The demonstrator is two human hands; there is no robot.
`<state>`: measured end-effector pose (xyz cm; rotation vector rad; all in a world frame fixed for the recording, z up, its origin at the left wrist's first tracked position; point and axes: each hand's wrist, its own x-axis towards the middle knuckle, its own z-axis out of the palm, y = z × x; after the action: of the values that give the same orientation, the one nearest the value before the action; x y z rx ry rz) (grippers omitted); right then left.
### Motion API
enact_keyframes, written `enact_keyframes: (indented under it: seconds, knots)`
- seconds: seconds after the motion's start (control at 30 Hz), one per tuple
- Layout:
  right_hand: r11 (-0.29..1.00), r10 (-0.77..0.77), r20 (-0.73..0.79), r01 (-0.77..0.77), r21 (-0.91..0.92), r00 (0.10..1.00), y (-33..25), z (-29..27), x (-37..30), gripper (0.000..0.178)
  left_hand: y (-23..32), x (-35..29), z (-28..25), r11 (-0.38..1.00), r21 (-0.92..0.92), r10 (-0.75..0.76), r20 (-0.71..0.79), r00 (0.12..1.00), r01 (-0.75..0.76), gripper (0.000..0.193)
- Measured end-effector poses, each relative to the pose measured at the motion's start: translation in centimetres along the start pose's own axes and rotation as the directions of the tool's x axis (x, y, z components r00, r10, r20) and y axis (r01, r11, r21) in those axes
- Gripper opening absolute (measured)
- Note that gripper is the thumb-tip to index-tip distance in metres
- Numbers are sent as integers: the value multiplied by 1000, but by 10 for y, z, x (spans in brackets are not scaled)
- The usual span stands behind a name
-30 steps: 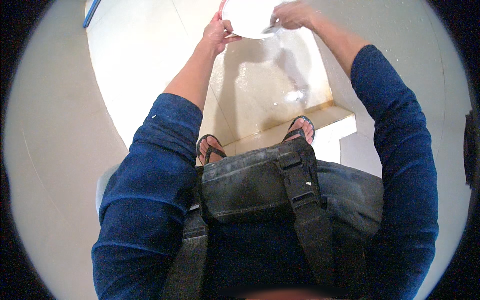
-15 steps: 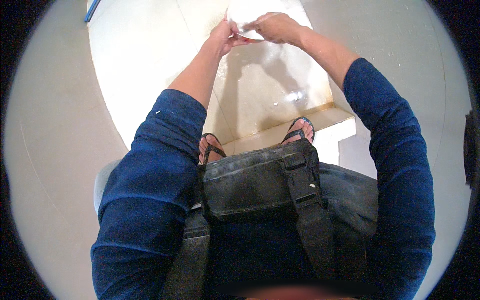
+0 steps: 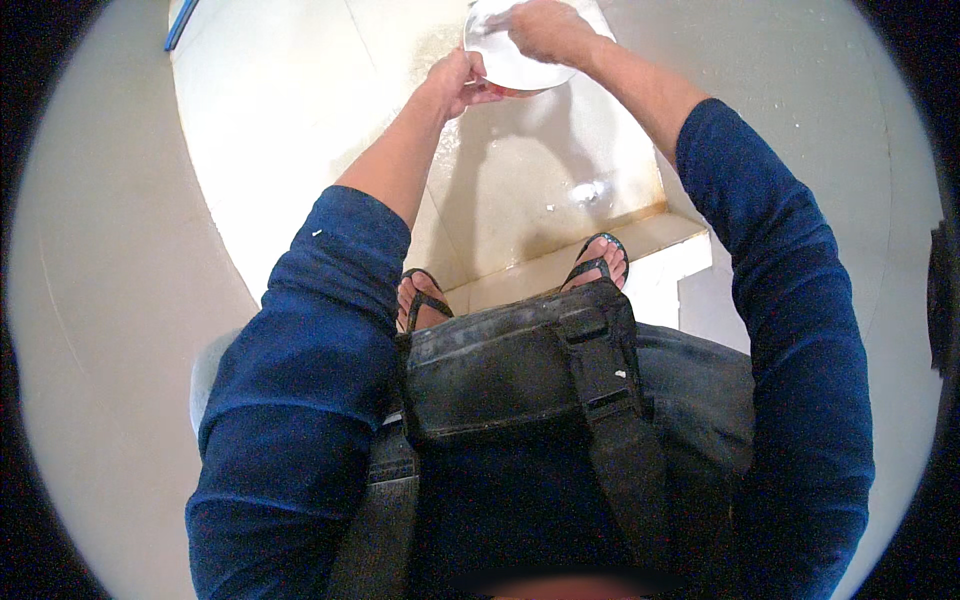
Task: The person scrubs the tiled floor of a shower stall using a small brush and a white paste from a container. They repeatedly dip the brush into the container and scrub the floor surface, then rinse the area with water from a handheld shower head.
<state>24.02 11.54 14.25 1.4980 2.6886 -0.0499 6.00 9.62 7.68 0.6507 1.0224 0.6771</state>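
Wet tiled floor (image 3: 330, 150), pale, sunlit, with a raised step (image 3: 640, 245) at the near edge. White plate (image 3: 510, 65): held out at arm's length over the wet tiles, probably so drips fall clear of the feet. Left hand (image 3: 455, 85): fingers curled closed on the plate's near rim, steadying it. Right hand (image 3: 545, 30): fingers bunched, pressed on the plate's face; anything under them cannot be told. Sandalled feet (image 3: 600, 262) stand on the step.

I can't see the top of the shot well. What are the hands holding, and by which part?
The left hand grips a white plate by its near rim; the right hand rests on its face.
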Motion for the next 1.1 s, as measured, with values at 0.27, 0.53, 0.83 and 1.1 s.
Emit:
enact_keyframes:
  seconds: [0.27,0.53,0.83,1.1]
  knots:
    - [992,-91,254,111,-66,963,41,4,-54,47,7,-21,-14,993,-86,-88,-149,985,76,48]
    - [998,-13,-77,17,56,997,19,6,0,16,1,-9,7,998,11,-70,-2,998,70,53]
    - [999,7,223,-18,47,975,12,-12,-60,49,11,-14,-5,991,-129,19,-180,983,-43,51]
    - [840,311,91,-319,439,946,64,3,1,24,0,-1,9,996,-87,26,7,1000,-26,59]
